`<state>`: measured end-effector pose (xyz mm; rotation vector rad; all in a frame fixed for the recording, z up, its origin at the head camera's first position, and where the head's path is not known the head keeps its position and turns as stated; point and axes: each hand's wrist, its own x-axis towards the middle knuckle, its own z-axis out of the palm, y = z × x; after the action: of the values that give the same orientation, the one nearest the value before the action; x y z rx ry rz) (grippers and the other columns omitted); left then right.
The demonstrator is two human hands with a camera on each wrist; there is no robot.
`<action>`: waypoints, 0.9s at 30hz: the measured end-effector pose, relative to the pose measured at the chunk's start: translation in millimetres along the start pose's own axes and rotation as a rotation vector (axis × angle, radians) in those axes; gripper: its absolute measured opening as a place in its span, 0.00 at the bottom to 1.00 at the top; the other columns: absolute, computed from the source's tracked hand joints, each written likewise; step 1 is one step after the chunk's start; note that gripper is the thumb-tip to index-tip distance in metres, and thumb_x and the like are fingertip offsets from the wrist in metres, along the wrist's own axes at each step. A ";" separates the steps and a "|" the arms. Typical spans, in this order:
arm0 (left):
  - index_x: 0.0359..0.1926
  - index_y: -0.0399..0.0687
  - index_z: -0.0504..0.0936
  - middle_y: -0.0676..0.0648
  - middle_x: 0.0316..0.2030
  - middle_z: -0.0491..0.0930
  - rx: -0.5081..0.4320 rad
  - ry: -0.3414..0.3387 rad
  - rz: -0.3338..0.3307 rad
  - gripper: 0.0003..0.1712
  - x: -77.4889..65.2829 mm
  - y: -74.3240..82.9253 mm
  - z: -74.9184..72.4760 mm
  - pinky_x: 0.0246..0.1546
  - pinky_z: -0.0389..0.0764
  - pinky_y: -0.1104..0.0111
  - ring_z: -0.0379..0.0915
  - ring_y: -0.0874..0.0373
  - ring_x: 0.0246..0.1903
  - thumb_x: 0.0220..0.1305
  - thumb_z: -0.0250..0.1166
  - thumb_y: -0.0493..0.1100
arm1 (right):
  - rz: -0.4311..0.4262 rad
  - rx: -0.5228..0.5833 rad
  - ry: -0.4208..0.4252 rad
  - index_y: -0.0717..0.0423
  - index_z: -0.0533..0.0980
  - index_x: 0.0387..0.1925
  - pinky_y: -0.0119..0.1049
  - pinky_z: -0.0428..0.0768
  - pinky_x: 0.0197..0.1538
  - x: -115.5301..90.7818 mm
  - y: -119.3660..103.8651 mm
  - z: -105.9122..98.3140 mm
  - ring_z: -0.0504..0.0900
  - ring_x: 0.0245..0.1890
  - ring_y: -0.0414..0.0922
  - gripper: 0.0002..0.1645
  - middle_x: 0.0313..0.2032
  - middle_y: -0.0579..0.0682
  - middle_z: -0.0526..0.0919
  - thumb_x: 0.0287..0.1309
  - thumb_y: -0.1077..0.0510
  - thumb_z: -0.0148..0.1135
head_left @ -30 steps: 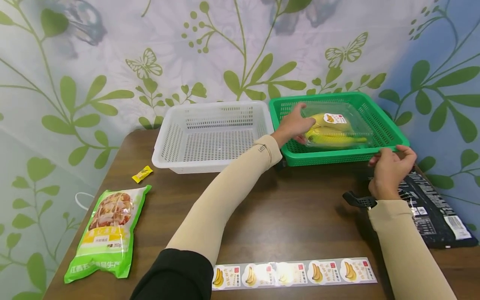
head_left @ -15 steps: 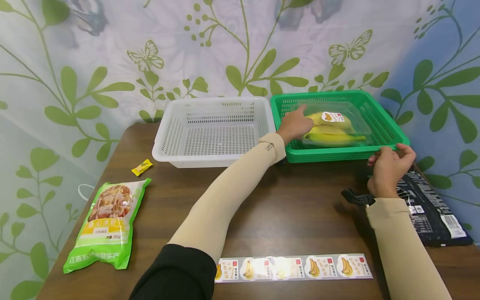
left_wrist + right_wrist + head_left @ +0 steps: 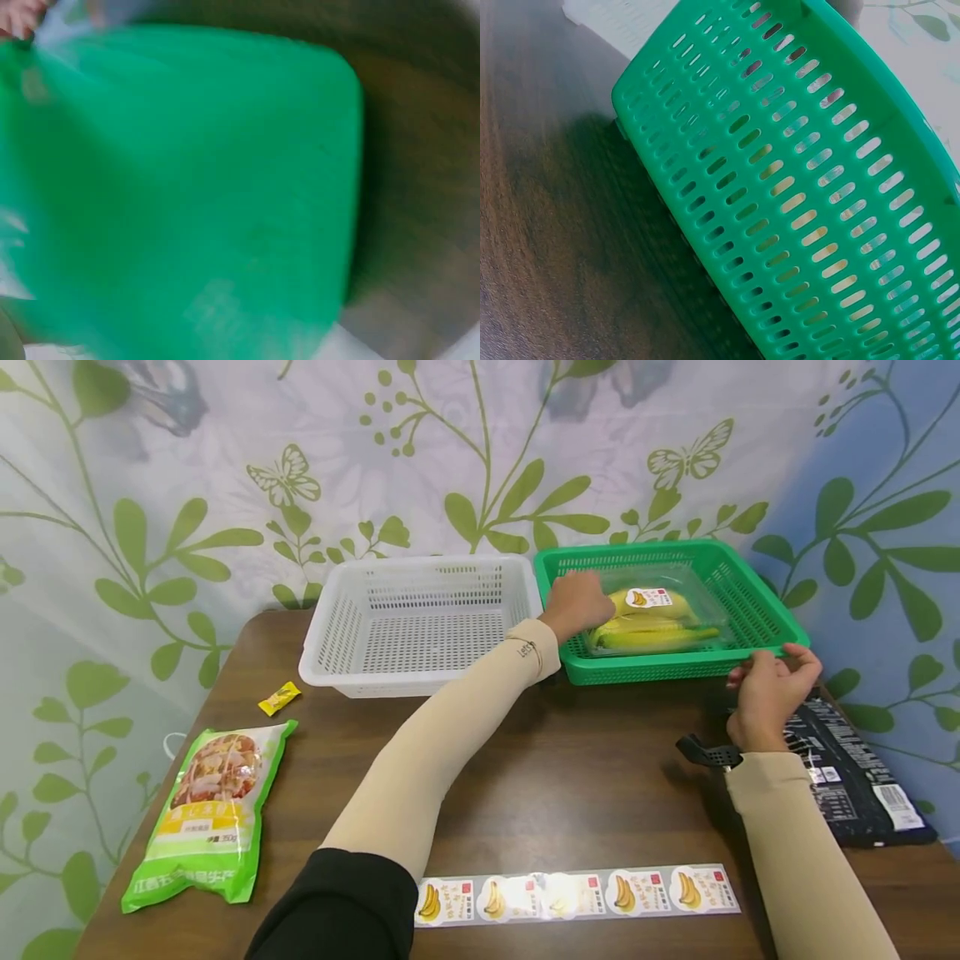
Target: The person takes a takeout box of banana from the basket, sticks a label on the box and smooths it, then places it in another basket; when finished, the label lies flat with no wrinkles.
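My right hand (image 3: 772, 697) pinches the front rim of the green plastic basket (image 3: 660, 668), near its right corner. My left hand (image 3: 576, 606) is over the basket's left rim, beside a clear plastic clamshell box (image 3: 693, 585). Yellow bananas (image 3: 637, 628) lie inside the box, and a white banana label (image 3: 648, 597) is on its lid. The left fingertips are hidden in the head view, and I cannot tell whether they hold the rim. The basket's slotted wall (image 3: 780, 180) fills much of the right wrist view; the left wrist view shows the green basket (image 3: 247, 150) blurred.
Left of the green basket stands a white slotted basket (image 3: 375, 683). A strip of banana stickers (image 3: 555, 897) lies at the table's front. A green-and-white food bag (image 3: 210, 814) and a small yellow packet (image 3: 280, 698) are on the left, a black package (image 3: 855, 777) on the right.
My left hand has let go of the clamshell box, which now lies flat in the green basket, and has drawn back leftward to the rim. The right hand has stayed at the rim.
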<state>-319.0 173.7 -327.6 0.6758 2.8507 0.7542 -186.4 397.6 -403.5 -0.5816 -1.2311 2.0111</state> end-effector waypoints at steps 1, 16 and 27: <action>0.27 0.51 0.70 0.53 0.23 0.62 0.019 0.018 0.011 0.09 -1.4 0.8 -4.9 0.21 0.57 0.73 0.47 0.62 0.19 0.66 0.55 0.38 | -0.001 0.002 -0.002 0.52 0.61 0.56 0.30 0.73 0.17 -0.4 0.7 0.1 0.71 0.15 0.44 0.21 0.30 0.53 0.70 0.68 0.71 0.52; 0.62 0.53 0.80 0.57 0.59 0.80 -0.117 0.112 0.305 0.19 -71.6 -6.9 -81.3 0.53 0.69 0.76 0.74 0.64 0.57 0.75 0.55 0.46 | 0.012 0.011 0.000 0.51 0.62 0.55 0.30 0.72 0.16 -2.7 5.6 -0.5 0.70 0.15 0.44 0.20 0.31 0.53 0.69 0.67 0.71 0.51; 0.61 0.51 0.83 0.56 0.56 0.82 -0.252 0.195 0.318 0.20 -139.8 -45.9 -105.2 0.52 0.75 0.75 0.75 0.67 0.56 0.78 0.56 0.52 | 0.000 -0.091 0.008 0.49 0.63 0.55 0.27 0.69 0.17 -4.0 -1.8 1.6 0.65 0.18 0.43 0.16 0.36 0.49 0.67 0.71 0.66 0.49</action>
<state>-235.1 28.8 -259.1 1.0818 2.7722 1.2647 -184.3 394.2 -401.1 -0.6325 -1.3240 1.9586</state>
